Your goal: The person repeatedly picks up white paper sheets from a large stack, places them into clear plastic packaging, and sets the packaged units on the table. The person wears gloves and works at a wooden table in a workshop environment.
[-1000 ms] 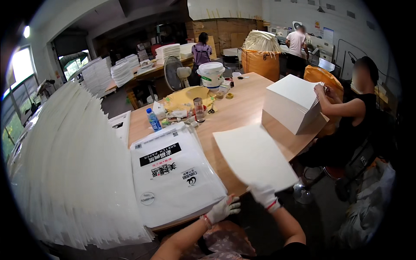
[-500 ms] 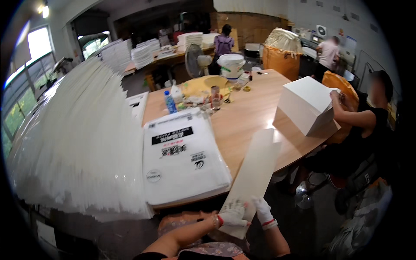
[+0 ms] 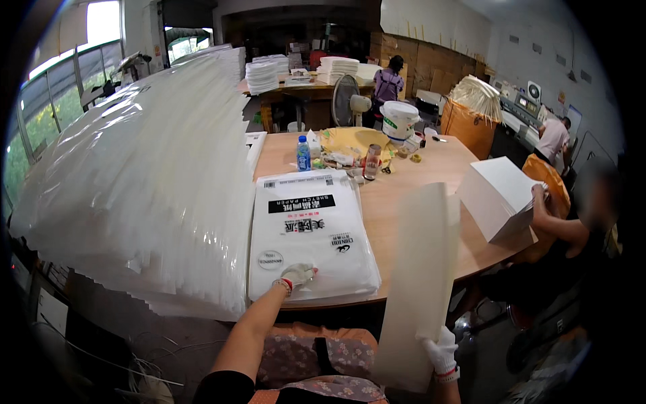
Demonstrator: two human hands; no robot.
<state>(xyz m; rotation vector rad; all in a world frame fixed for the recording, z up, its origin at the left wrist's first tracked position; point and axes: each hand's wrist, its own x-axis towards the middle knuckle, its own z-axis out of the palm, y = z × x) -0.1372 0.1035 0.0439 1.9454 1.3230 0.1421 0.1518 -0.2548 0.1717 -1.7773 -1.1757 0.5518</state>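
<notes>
My left hand point(image 3: 298, 275), in a whitish glove with a red cuff, rests on the near part of a stack of printed clear plastic bags point(image 3: 316, 232). Its fingers lie on the top bag, pointing right. In my right hand point(image 3: 441, 353), also gloved, is the right edge of a tall, curved batch of off-white paper sheets point(image 3: 420, 283), near its lower end. The sheets stand upright and bowed in front of the table's near edge, to the right of the bags. Part of my right hand's fingers is hidden behind the paper.
A huge fanned pile of plastic sleeves point(image 3: 155, 195) fills the left side. On the wooden table point(image 3: 410, 175) stand a blue-capped bottle point(image 3: 303, 153), a glass point(image 3: 371, 161) and a white bucket point(image 3: 400, 121). At right, a seated person handles a white paper stack point(image 3: 494, 195).
My left hand has left the paper and moved left onto the bags. My right hand has taken hold of the paper's edge; the sheets are raised and more bowed. The view has shifted left.
</notes>
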